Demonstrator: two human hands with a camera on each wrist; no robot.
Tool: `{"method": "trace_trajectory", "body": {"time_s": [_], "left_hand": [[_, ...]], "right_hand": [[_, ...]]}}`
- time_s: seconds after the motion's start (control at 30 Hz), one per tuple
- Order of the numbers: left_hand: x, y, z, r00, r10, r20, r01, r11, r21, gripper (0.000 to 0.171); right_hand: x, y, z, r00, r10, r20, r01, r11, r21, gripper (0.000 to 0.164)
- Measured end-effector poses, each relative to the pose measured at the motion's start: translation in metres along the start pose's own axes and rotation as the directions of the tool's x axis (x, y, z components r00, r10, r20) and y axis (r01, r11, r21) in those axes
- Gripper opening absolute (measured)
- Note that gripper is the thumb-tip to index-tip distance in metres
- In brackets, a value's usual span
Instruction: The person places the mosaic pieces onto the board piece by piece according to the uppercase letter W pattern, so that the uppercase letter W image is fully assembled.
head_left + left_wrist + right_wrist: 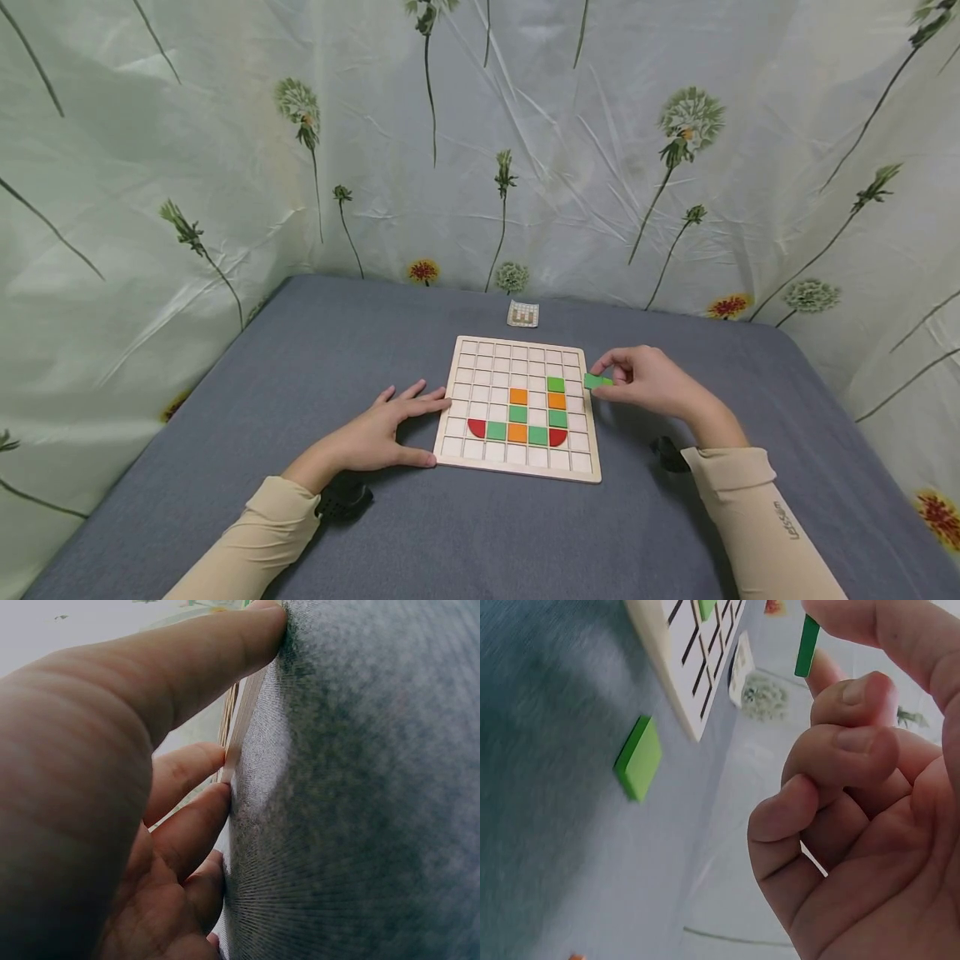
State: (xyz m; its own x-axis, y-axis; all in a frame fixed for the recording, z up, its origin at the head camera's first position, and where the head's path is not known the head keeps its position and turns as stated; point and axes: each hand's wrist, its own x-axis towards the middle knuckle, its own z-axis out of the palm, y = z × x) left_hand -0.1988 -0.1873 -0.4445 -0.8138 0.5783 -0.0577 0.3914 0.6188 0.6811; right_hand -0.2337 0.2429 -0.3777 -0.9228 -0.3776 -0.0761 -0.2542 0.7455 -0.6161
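Observation:
A square wooden grid board (517, 472) lies on the cloth in front of me. Set in its cells are several green and orange square tiles, with a red quarter-round tile (477, 428) at the left end of the row and another red quarter-round tile (557, 437) at the right. My left hand (378, 433) rests spread at the board's left edge, fingertips and thumb against it. Beside the board's right edge, my right hand (648, 385) pinches a green tile (808, 646) between thumb and index finger, its other fingers curled. A second green tile (639, 759) lies on the cloth near that hand.
Behind the board lies a small card (522, 314) with a brown grid pattern. Grey-blue cloth (360, 333) covers the table. A pale curtain (465, 125) printed with dandelions hangs behind. A bit of orange (577, 958) shows at the right wrist view's bottom edge.

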Motion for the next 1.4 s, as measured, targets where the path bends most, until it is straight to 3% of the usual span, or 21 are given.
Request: {"method": "trace_trajectory", "body": {"time_s": [0.6, 1.4], "left_hand": [[0.001, -0.001, 0.001, 1.0, -0.002, 0.004, 0.002, 1.0, -0.004, 0.084], [-0.001, 0.001, -0.001, 1.0, 0.006, 0.004, -0.006, 1.0, 0.003, 0.083]], "right_hand": [[0.027, -0.033, 0.025, 0.997, -0.062, 0.047, 0.061, 0.998, 0.02, 0.025], [0.06, -0.071, 0.068, 0.975, -0.148, 0.169, 0.144, 0.989, 0.034, 0.018]]}}
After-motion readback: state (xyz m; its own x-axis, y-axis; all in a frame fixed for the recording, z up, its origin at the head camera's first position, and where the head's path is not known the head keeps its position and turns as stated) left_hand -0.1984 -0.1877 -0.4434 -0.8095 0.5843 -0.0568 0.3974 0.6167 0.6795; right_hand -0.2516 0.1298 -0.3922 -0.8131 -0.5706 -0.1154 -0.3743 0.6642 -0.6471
